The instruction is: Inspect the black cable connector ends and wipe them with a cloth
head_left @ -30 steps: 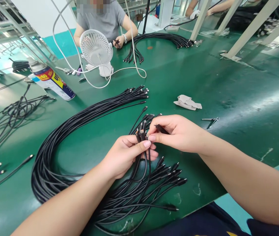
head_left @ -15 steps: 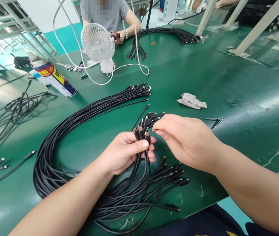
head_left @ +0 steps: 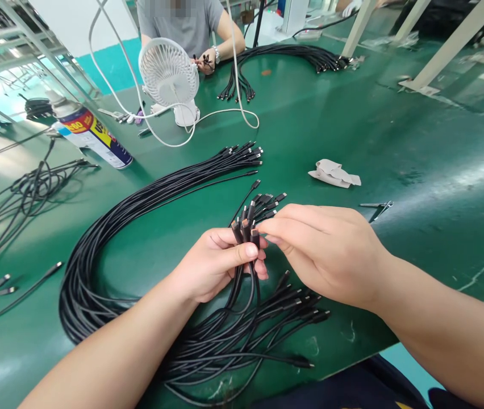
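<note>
My left hand [head_left: 220, 261] is closed around several black cables [head_left: 250, 289], the thumb pressing just under their metal-tipped plugs [head_left: 245, 230], which point up. My right hand [head_left: 322, 250] comes in from the right, thumb and forefinger pinched together right beside the rightmost held plug. Whether those fingertips grip anything is hidden. Just behind the left hand, more cable plugs [head_left: 267, 204] fan out. Below the hands, further loose cable ends [head_left: 301, 307] lie on the green table [head_left: 395, 142].
A thick bundle of cables [head_left: 84, 255] curves round on the left. Farther back stand a spray can [head_left: 97, 136] and a small white fan [head_left: 169, 74]. Crumpled paper [head_left: 333, 173] and a metal clipper [head_left: 380, 210] lie right. A co-worker [head_left: 182, 28] handles cables across the table.
My right hand has moved slightly left and down, bringing its pinched fingertips up to the plugs. My left hand keeps its hold on the cables.
</note>
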The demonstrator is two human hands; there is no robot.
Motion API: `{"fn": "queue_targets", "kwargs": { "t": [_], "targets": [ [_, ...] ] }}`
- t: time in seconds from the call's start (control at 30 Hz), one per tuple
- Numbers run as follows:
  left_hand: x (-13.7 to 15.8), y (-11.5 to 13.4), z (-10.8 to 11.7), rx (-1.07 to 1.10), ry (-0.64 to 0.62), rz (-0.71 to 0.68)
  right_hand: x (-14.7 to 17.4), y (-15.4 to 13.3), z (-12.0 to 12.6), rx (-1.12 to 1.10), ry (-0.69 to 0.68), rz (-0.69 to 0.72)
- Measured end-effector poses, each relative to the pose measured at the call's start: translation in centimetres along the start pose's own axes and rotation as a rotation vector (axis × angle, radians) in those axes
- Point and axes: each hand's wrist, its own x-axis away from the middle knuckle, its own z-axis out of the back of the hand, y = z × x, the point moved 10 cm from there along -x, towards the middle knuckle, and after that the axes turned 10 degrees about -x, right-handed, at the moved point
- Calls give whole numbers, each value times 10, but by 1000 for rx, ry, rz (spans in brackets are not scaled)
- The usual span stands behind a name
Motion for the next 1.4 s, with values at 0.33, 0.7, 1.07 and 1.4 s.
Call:
{"fn": "queue_targets", "kwargs": {
  "t": [0.33,0.7,1.07,1.4],
  "targets": [
    [1,16,14,-201,212,-140,0,6,-10,30,-39,-32],
    [2,17,17,-191,291,-175,3,2,-17,70,-45,-7],
    [1,17,13,-389,244,-187,1,40,-29,-474,-58,-369],
    [-4,12,13,-350,242,-129,1,33,-33,-183,-102,-202]
  ]
}}
